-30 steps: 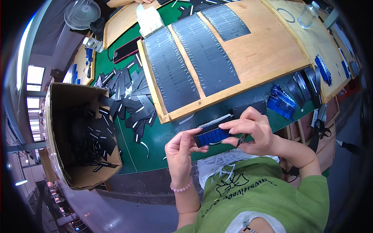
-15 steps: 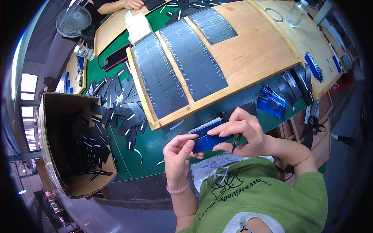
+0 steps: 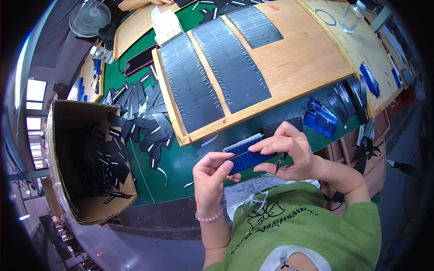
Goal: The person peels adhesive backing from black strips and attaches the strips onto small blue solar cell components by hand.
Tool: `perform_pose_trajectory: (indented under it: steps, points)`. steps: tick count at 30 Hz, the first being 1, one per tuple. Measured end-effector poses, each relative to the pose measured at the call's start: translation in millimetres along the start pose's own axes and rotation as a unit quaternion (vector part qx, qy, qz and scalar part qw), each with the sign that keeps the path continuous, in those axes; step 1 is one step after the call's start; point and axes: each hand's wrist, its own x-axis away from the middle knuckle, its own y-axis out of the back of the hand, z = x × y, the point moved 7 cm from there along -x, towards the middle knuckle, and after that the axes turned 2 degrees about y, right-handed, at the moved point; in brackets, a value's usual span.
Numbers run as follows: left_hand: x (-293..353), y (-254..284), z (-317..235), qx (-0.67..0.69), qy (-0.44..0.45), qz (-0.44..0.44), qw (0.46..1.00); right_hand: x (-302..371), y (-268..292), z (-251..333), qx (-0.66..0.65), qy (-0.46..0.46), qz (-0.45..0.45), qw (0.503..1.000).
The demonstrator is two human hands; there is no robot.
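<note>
Between my two hands a thin dark strip (image 3: 241, 156) is stretched, pinched at each end. My left hand (image 3: 210, 178), with a pink bead bracelet at its wrist, closes thumb and fingers on the strip's left end. The fingertips of my right hand (image 3: 294, 151) meet the other end. Tucked in that palm is a small dark pointed metal tool (image 3: 280, 161), partly hidden, so its kind is unclear. Right below the strip lies a row of blue strips (image 3: 248, 159) with a whitish upper edge, partly covered by my fingers.
A wooden frame board (image 3: 312, 54) carries several grey panels (image 3: 194, 90) edged with white slivers. At left stands a cardboard box (image 3: 63, 180) of black pieces, beside a loose black heap (image 3: 153, 131). Another blue bundle (image 3: 321, 118) lies right. Across the table is another person's arm (image 3: 131, 4).
The whole view has shifted slightly. My hands keep nearly the same pinch on the thin strip over the blue row.
</note>
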Motion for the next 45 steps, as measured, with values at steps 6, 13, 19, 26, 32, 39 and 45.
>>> perform_pose_trajectory:
  steps: [6, 13, 19, 26, 32, 39, 45]
  points:
    - [0, 5, -3, -0.003, -0.011, -0.016, 1.0, 0, -3, 11, 0.054, 0.055, 0.003, 0.997]
    - [-1, 4, -1, 0.006, -0.019, -0.047, 0.999, 9, -10, 21, 0.153, 0.101, 0.017, 0.983]
    - [1, 6, -6, 0.04, -0.057, -0.017, 0.997, 7, -8, 19, 0.211, 0.042, 0.004, 0.977]
    - [6, 3, -15, -0.071, -0.065, -0.055, 0.994, 12, 7, -25, -0.058, -0.203, -0.098, 0.972]
    - [5, -18, -9, -0.049, -0.104, 0.022, 0.993, 41, 14, -54, -0.175, -0.382, -0.126, 0.898]
    - [10, -28, 10, 0.041, -0.161, -0.056, 0.985, 41, 34, -14, -0.149, -0.197, -0.068, 0.967]
    - [19, -66, 75, 0.225, 0.166, 0.196, 0.94, 21, 18, 21, -0.256, -0.107, 0.055, 0.959]
